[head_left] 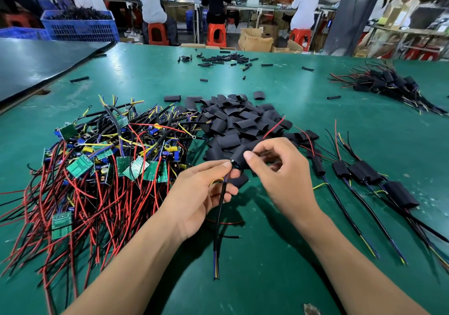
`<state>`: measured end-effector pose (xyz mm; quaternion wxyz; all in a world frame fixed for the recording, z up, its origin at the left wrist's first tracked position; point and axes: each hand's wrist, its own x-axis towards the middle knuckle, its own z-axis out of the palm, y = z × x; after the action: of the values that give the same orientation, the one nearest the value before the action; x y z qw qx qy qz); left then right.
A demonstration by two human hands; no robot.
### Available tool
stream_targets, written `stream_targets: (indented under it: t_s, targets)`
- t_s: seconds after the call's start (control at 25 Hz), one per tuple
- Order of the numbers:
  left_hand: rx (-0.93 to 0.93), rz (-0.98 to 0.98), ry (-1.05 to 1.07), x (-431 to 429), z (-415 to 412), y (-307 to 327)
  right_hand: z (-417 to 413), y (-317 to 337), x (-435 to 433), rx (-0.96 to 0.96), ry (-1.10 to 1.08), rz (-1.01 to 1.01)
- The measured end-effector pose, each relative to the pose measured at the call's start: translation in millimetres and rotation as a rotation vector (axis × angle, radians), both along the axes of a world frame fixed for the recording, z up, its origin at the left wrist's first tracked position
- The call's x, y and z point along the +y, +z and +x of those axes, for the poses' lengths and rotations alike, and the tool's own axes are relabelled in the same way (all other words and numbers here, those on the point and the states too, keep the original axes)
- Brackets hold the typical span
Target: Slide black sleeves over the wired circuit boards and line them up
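Observation:
My left hand (201, 191) pinches the end of a wired circuit board (233, 164); its black cable (220, 217) hangs down toward me. My right hand (279, 169) grips a black sleeve (239, 157) that covers most of that board, with red wires sticking out past my fingers. A heap of bare green boards with red and black wires (97, 164) lies at the left. Loose black sleeves (238, 120) are piled in the middle. Several sleeved boards (362, 171) lie side by side at the right.
The green table (267, 254) carries small black tube pieces (223, 58) at the back and another bundle of sleeved boards (386, 81) at the far right. A dark panel (36, 62) lies at the left. People sit on red stools at benches behind, beside blue crates (80, 27).

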<state>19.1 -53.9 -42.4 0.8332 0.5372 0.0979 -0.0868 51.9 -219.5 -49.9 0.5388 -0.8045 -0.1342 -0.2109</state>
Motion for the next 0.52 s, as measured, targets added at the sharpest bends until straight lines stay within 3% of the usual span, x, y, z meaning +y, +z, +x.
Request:
stream_targets:
  t_s: [0.12,0.52]
  targets:
    - [-0.021,0.024,0.015,0.2,-0.2,-2.0,-2.4,-0.1,0.0,0.000,0.089,-0.083]
    - [-0.140,0.132,0.098,-6.1,-2.6,-4.4,-1.7,0.2,-4.5,-0.187,0.065,-0.307]
